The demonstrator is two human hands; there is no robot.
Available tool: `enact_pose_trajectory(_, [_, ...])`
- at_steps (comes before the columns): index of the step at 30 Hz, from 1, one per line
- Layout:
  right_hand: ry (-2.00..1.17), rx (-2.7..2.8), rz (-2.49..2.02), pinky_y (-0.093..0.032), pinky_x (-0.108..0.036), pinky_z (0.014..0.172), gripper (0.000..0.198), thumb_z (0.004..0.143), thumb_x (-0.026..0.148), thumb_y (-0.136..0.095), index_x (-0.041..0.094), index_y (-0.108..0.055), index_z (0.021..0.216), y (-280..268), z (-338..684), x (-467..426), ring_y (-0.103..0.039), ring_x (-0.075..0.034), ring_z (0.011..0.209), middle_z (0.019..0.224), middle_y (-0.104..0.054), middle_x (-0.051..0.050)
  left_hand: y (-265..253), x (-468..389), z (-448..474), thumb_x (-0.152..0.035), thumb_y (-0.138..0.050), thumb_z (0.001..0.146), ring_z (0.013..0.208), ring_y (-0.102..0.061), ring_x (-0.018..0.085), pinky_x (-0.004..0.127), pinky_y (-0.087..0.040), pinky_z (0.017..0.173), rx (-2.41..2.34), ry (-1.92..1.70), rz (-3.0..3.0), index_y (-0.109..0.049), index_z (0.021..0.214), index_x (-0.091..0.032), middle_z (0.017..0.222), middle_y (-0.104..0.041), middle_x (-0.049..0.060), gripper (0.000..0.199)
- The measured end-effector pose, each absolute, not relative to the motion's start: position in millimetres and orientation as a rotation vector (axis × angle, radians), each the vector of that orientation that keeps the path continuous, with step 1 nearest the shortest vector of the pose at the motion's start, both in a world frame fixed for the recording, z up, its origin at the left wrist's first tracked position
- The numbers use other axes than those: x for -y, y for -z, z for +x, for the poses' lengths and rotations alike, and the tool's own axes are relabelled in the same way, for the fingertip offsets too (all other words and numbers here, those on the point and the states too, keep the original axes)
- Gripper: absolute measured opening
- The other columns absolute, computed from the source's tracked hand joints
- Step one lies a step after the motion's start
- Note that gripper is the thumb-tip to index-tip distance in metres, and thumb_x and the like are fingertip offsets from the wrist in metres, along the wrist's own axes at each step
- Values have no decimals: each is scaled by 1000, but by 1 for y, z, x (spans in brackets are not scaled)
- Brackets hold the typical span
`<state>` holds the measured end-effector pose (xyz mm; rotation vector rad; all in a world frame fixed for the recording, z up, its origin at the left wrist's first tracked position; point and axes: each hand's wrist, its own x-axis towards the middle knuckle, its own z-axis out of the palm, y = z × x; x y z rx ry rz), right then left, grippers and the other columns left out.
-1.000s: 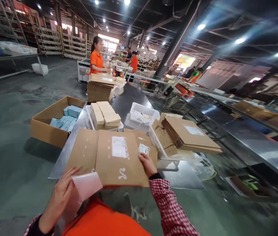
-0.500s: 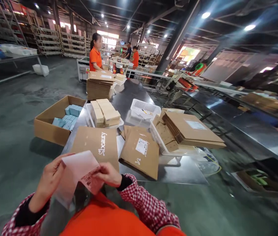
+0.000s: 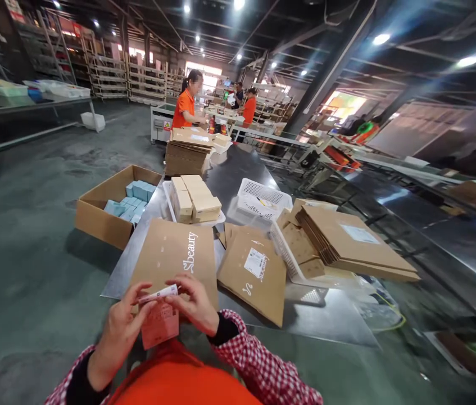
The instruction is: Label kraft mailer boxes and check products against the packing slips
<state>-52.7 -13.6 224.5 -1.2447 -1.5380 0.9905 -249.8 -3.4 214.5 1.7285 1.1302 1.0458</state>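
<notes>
In front of my orange apron, a printed label sheet (image 3: 160, 326) hangs down, its upper edge curled or folded over. My left hand (image 3: 125, 318) pinches the left end of that edge between thumb and fingers. The right end is gripped by my right hand (image 3: 194, 302), closed the same way. Just beyond the hands, a flat cardboard box (image 3: 170, 253) with white "beauty" lettering lies on the metal table (image 3: 123, 273). To its right is another flat brown box (image 3: 238, 292) bearing a white label.
Cream boxes (image 3: 204, 198) fill a white basket. An open carton (image 3: 98, 225) holds light-blue boxes. A white perforated basket (image 3: 263, 205) and stacked flat cardboard (image 3: 343, 236) stand right. Farther back are another cardboard stack (image 3: 185, 157) and a person in orange (image 3: 184, 107).
Both hands have drawn together at the sheet's upper edge. The wide pale sheet is now curled or folded there, with the printed part hanging down. The view has shifted left.
</notes>
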Motion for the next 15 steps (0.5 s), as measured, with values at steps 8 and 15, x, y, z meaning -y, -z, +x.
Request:
enact_pose_trajectory(8, [-995,1306,-1243,-47,-27,65,33,85,52,-59,20,-65,81,-222,-60,4,-56,-15,70,74,-60,-2,-205,-8,-258,-61,-50,88,44,-60,16,24,-47,44,-1262,-989,1816,-59,115,-14,52,-62,-4,55])
enact_pose_trajectory(15, [-723,1154,-1476,-51,-27,61,34,79,47,-57,21,-46,96,-216,9,-95,-59,-16,73,87,-59,-3,-172,-12,-291,-44,-41,98,64,-70,16,21,-55,59,-1023,-967,2380,-72,86,-23,78,-76,3,40])
